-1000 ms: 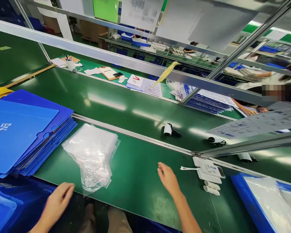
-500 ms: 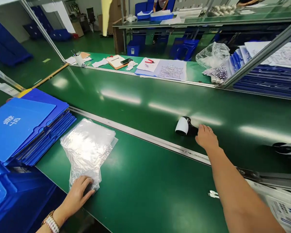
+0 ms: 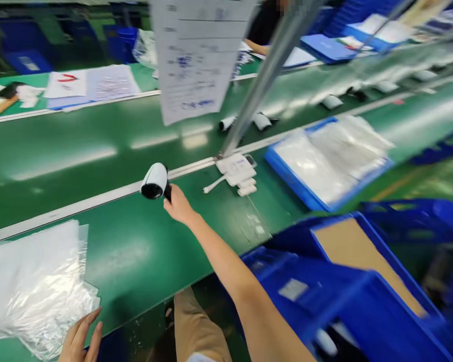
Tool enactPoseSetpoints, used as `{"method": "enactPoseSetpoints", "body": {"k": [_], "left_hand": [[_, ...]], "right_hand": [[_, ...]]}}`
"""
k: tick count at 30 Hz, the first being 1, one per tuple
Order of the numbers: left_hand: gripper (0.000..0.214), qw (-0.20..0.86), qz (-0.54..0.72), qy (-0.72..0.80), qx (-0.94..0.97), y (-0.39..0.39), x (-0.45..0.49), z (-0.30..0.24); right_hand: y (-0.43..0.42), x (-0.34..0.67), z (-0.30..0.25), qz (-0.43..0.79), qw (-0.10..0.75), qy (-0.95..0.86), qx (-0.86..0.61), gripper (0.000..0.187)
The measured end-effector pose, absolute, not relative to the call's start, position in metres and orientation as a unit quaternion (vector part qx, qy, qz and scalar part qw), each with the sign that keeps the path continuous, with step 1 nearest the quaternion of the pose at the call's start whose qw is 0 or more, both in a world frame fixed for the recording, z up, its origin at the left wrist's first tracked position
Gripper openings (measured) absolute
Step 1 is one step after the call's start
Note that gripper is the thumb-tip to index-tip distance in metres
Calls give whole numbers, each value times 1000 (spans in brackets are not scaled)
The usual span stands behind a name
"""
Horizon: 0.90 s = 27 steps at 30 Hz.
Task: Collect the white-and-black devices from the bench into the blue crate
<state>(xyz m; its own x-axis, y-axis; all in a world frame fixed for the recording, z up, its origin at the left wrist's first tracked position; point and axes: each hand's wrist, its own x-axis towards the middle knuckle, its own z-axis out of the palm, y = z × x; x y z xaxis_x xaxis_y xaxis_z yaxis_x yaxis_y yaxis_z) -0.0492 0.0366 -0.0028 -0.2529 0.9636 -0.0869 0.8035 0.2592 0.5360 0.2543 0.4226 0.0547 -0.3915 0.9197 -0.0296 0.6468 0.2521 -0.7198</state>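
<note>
My right hand [image 3: 178,205] grips the black end of a small white and black device [image 3: 154,181] and holds it just above the green table, near the metal rail [image 3: 79,203] that borders the conveyor belt. My left hand [image 3: 81,342] is at the bottom left with its fingers spread, touching the near edge of a stack of clear plastic bags [image 3: 33,286]. More white and black devices [image 3: 262,120] lie on the belt behind a slanted metal post [image 3: 266,80].
White small parts [image 3: 236,173] lie by the post's base. A blue tray of plastic bags [image 3: 324,161] sits to the right. Blue crates [image 3: 347,296] stand at my lower right. A printed sheet [image 3: 196,55] hangs overhead. Another person works across the belt.
My right hand has taken the device off the belt and brought it over the rail toward me. My view has swung right. My left hand has slid to the bags' near edge.
</note>
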Motion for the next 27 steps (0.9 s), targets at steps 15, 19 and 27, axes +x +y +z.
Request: {"method": "enactPoseSetpoints", "body": {"k": [15,19,27], "left_hand": [[57,372,131,644,655,36,87,-12],[57,401,118,649,635,-3,99,-17],[53,448,60,689,566,-33,149,-8]], "right_hand": [[-165,662,117,138,249,-337,-897,63],[-249,723,81,179,176,-290,-924,53],[-275,769,3,346,41,-399,-848,23]]}}
